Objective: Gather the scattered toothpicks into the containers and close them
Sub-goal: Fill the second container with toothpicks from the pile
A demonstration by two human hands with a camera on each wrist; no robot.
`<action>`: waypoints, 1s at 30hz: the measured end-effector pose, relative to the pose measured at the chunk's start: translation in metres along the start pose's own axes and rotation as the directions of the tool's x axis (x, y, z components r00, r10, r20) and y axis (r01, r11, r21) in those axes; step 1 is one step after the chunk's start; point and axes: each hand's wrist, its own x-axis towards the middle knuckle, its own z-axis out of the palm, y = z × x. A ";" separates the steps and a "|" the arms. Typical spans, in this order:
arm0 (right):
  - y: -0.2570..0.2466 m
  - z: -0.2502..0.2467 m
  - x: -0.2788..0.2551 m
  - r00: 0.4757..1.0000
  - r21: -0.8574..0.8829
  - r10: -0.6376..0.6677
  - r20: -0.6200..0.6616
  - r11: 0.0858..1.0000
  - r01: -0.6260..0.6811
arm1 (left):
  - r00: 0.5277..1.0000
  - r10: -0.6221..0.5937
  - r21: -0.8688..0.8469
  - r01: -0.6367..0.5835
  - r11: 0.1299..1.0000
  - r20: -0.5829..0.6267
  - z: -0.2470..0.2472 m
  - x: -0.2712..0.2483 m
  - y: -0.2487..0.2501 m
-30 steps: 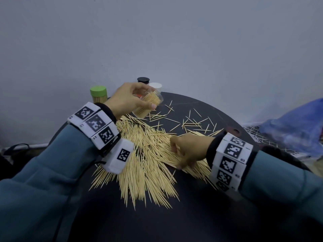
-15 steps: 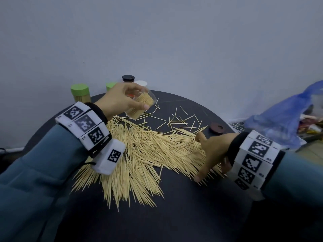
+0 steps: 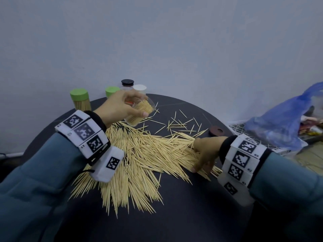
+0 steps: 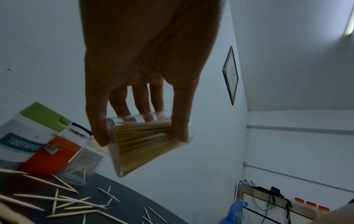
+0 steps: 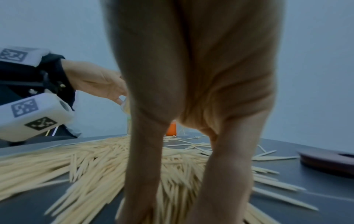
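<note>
From the head view I judge the job well short of half done. My left hand (image 3: 122,107) grips a clear jar (image 3: 139,112), tilted and partly filled with toothpicks, lifted just behind the big pile (image 3: 139,154) that covers the middle of the table (image 3: 192,215). More picks lie scattered right of the jar. Behind it stand two green-capped jars (image 3: 79,100), a black-capped one and a white-capped one. My right hand (image 3: 205,152) presses down on the pile's right edge, fingers spread. A brown lid (image 3: 216,131) sits just beyond that hand.

The left wrist view shows thumb and fingers curled round the jar (image 4: 145,144), which has no lid on.

The right wrist view shows my fingers (image 5: 145,174) straight, tips on the picks, raking, nothing pinched. Left to do, I reckon: nearly the whole pile, then the lids.
</note>
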 end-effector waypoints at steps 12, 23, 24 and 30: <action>-0.003 -0.023 0.011 0.963 0.199 -0.157 -0.220 0.959 0.201 | 1.000 -0.022 -0.007 0.022 1.000 -0.006 0.000 0.001 -0.002; 0.014 -0.007 -0.005 0.999 -0.244 0.042 -0.025 0.969 -0.047 | 1.000 -0.015 0.004 0.015 1.000 0.015 0.003 0.000 -0.003; 0.011 -0.007 -0.003 0.999 -0.226 0.021 -0.037 0.974 -0.029 | 1.000 -0.014 0.005 0.014 1.000 0.015 0.004 0.000 -0.003; -0.001 -0.007 0.019 0.980 0.037 -0.104 -0.171 0.993 0.112 | 1.000 -0.006 0.002 0.006 1.000 0.017 0.003 -0.001 -0.003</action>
